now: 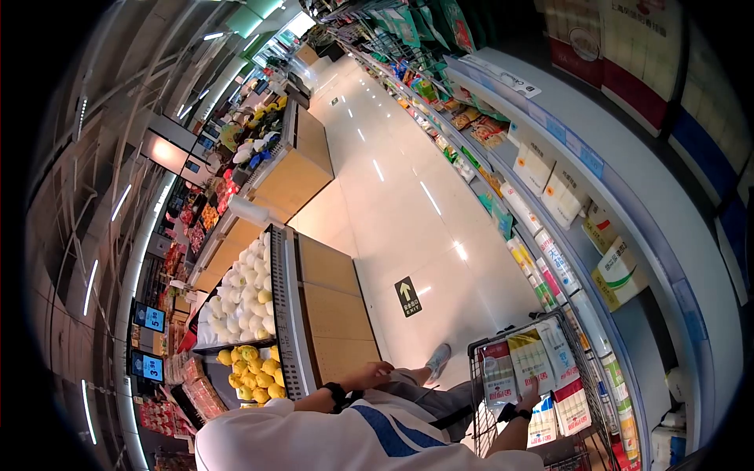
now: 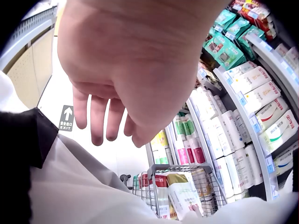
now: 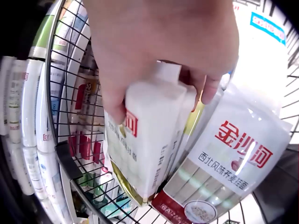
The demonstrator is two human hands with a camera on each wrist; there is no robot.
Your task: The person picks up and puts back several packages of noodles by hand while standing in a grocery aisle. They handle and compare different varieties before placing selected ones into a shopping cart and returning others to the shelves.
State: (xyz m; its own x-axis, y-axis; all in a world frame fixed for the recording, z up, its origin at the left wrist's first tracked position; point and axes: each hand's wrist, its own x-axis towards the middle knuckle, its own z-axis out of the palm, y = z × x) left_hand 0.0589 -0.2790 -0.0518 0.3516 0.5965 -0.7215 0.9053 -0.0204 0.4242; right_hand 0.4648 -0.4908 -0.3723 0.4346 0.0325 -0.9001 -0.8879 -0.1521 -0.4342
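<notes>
In the right wrist view my right hand (image 3: 163,42) reaches down into the wire cart and grips the top of a white noodle package (image 3: 149,135), thumb on one side and fingers on the other. Beside it leans another noodle package (image 3: 224,158) with a dark red bottom. The head view shows several packages in the cart (image 1: 473,369), with my right hand (image 1: 528,396) among them. My left hand (image 1: 369,377) is held near my waist, touching nothing; in the left wrist view its fingers (image 2: 97,116) hang loosely, and nothing is in them.
Shelves of packaged goods (image 1: 605,267) run along the right, close to the cart. On the left stands a produce display with yellow fruit (image 1: 251,375) and white-wrapped fruit (image 1: 243,290). Between them the aisle floor (image 1: 385,196) bears an exit sign (image 1: 408,297).
</notes>
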